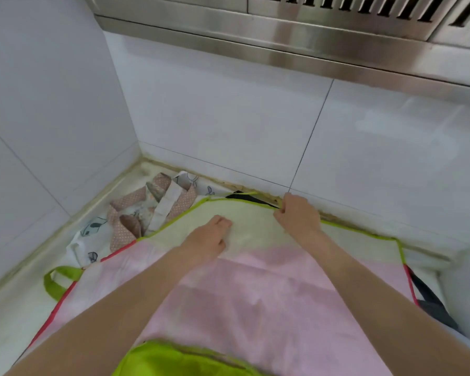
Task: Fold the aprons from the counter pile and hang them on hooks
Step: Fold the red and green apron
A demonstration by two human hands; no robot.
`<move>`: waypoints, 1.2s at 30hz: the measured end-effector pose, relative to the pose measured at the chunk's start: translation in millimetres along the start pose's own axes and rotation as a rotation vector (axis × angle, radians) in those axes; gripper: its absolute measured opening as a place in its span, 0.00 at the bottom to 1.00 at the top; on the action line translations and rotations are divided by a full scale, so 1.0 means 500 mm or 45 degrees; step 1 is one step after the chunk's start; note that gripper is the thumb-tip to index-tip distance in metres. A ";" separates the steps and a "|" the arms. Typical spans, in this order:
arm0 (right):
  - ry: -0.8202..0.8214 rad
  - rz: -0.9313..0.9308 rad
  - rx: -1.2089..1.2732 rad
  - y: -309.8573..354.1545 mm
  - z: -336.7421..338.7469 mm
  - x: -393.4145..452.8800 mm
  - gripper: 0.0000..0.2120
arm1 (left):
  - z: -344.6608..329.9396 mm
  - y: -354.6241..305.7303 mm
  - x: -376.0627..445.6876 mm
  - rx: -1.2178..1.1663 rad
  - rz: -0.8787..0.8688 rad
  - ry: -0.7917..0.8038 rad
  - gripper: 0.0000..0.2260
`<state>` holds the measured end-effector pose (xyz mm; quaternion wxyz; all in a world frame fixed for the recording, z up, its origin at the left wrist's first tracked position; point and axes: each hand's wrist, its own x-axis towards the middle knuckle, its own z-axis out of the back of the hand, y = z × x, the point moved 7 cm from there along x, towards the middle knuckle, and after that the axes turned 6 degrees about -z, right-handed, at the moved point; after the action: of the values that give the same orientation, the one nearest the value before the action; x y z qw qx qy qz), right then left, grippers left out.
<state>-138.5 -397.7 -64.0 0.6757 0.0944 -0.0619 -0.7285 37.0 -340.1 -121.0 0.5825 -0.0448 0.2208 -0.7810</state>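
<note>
We judge the task early: pink apron (pixel 255 289) lies spread flat on the worktop (pixel 19 316), unfolded; no hooks in view. More aprons (pixel 136 213) sit crumpled left of it, by the wall corner. Left hand (pixel 210 234) rests on the apron's pale top panel, fingers loosely curled. Right hand (pixel 296 213) pinches its green top hem, near the back wall

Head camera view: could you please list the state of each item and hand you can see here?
Pink apron: spread flat on the counter, unfolded.
Green strap loop: lying loose at the apron's left edge.
Apron pile: crumpled in the corner, unfolded.
Dark cloth: partly under the pink apron.
Left hand: resting on the apron, fingers curled.
Right hand: pinching the green-trimmed top edge.
</note>
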 end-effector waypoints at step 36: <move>0.967 0.239 -0.850 -0.197 0.001 -0.396 0.10 | -0.027 -0.170 -0.238 0.614 -0.439 0.839 0.11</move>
<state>-221.0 -192.8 -74.2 0.7064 0.1255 0.4156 -0.5590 -5.5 -206.7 -77.1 0.3360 0.3077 0.1957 -0.8684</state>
